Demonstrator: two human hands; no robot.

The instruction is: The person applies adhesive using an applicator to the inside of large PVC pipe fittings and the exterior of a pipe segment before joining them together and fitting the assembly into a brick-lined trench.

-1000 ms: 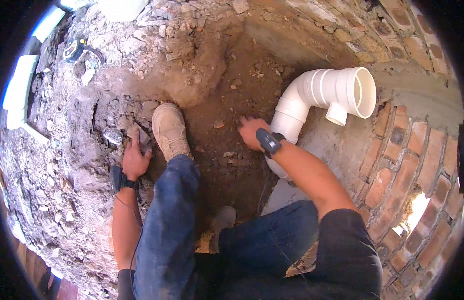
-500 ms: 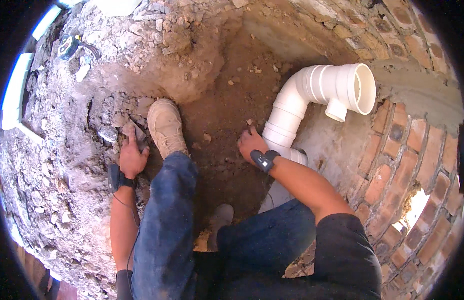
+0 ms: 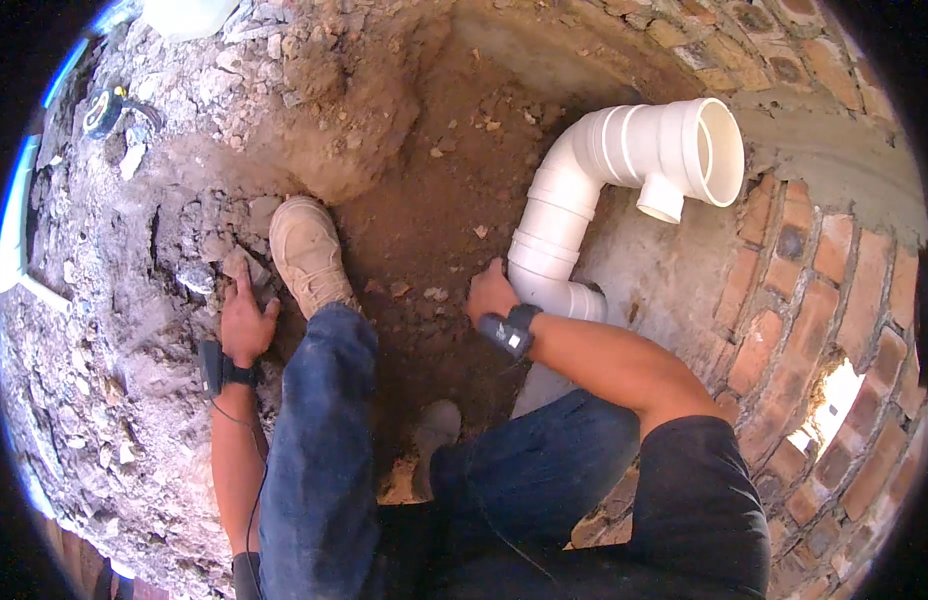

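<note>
My left hand [image 3: 247,325] rests on the rubble bank with its index finger stretched out and its thumb apart. Its fingertips touch a greyish stone chunk [image 3: 246,266] beside my tan boot [image 3: 306,250]. On the other side of the pit, my right hand [image 3: 491,292] is low against the dirt, close beside the bottom bend of a white plastic pipe [image 3: 549,228]. Its fingers point down and away, mostly hidden, so whether they grip anything does not show. The pipe rises from the low bend through an elbow to a wide open socket with a small side branch [image 3: 661,198].
A brick wall [image 3: 767,345] with a bright gap [image 3: 829,405] curves along the right. Loose dirt [image 3: 454,225] covers the pit floor. A dark round tool with yellow on it [image 3: 106,112], perhaps a tape measure, lies on the bank near a pale pipe piece [image 3: 44,293].
The view has shifted slightly, so the pipe and boot appear further left and higher. My right hand's fingers now show less beside the pipe bend. My left hand stays on the bank.
</note>
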